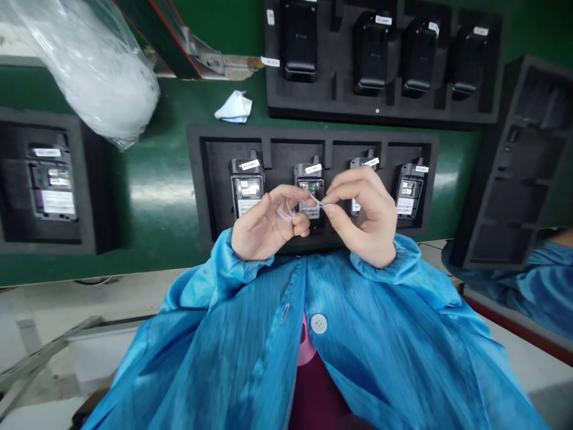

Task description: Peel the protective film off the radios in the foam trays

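My left hand is palm up with its fingers curled around a few thin translucent strips, which bend into loops. With thumb and forefinger, my right hand pinches the end of one such strip, just right of the left fingertips. Both hands are above a black foam tray on the green bench. Several black handheld devices lie in its compartments, their backs open and labelled; one device is directly under my fingers. The right hand partly hides another device.
Behind stands a second foam tray holding several closed black devices. A foam tray with an open device is at left, below a bag of white translucent pieces. A crumpled cloth lies mid-bench. Another foam tray and a person's blue sleeve are at right.
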`<state>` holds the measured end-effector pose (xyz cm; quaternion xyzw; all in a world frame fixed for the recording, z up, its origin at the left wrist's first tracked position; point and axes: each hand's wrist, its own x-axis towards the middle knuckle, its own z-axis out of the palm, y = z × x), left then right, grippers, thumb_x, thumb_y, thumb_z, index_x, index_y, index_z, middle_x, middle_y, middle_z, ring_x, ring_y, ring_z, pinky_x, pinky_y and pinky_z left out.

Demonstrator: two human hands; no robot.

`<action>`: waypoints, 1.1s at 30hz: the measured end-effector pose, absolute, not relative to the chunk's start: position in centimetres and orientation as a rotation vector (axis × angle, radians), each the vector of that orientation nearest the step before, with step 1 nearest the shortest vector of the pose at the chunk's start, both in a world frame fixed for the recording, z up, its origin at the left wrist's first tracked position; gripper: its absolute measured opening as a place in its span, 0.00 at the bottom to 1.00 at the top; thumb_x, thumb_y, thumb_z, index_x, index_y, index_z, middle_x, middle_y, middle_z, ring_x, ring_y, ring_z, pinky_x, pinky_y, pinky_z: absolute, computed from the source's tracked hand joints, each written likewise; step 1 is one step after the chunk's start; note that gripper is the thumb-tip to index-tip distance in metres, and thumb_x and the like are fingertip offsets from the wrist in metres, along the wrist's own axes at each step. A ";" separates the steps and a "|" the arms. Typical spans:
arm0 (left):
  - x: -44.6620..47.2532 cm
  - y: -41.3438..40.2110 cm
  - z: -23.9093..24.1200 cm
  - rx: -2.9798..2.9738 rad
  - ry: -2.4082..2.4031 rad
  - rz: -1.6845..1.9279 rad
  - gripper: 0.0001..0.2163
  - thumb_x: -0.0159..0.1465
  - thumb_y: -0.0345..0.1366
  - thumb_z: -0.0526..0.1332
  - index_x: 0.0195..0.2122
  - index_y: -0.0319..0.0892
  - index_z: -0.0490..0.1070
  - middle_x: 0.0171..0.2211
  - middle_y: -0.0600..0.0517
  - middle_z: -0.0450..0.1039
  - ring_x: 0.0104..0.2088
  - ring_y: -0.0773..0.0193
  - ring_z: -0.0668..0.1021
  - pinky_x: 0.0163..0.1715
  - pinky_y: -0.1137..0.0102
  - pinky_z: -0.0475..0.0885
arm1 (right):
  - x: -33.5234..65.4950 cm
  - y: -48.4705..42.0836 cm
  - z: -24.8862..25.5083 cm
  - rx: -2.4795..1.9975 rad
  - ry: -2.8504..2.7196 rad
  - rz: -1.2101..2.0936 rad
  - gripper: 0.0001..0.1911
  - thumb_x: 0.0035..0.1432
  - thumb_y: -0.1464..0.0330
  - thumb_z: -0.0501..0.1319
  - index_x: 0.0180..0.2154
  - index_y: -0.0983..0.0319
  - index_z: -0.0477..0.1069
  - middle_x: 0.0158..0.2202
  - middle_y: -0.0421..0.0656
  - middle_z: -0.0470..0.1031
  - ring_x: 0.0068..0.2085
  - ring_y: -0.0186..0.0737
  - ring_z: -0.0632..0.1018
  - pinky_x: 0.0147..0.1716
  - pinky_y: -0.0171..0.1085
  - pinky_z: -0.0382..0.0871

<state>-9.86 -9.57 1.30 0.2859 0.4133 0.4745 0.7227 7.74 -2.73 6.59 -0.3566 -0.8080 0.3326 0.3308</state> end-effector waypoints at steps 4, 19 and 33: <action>-10.1 -9.1 1.3 0.632 1.012 1.151 0.23 0.66 0.56 0.43 0.53 0.49 0.63 0.54 0.44 0.68 0.29 0.67 0.71 0.27 0.68 0.68 | 7.9 -2.0 7.2 -0.851 -2.196 0.815 0.02 0.61 0.70 0.59 0.36 0.59 0.70 0.37 0.43 0.73 0.41 0.40 0.75 0.41 0.45 0.70; -11.6 -10.0 -0.2 1.944 1.637 0.790 0.15 0.69 0.39 0.53 0.46 0.40 0.78 0.33 0.48 0.77 0.34 0.61 0.77 0.39 0.66 0.68 | 8.4 0.6 0.0 -1.228 -2.541 0.674 0.07 0.64 0.68 0.56 0.35 0.61 0.71 0.37 0.44 0.70 0.41 0.42 0.71 0.44 0.42 0.66; -10.1 -9.8 -1.2 2.321 1.830 0.382 0.18 0.69 0.45 0.53 0.55 0.48 0.74 0.32 0.45 0.76 0.34 0.54 0.77 0.34 0.61 0.65 | 8.3 0.4 -0.3 -1.192 -2.518 0.585 0.07 0.65 0.69 0.53 0.37 0.62 0.69 0.40 0.46 0.68 0.42 0.43 0.72 0.44 0.44 0.69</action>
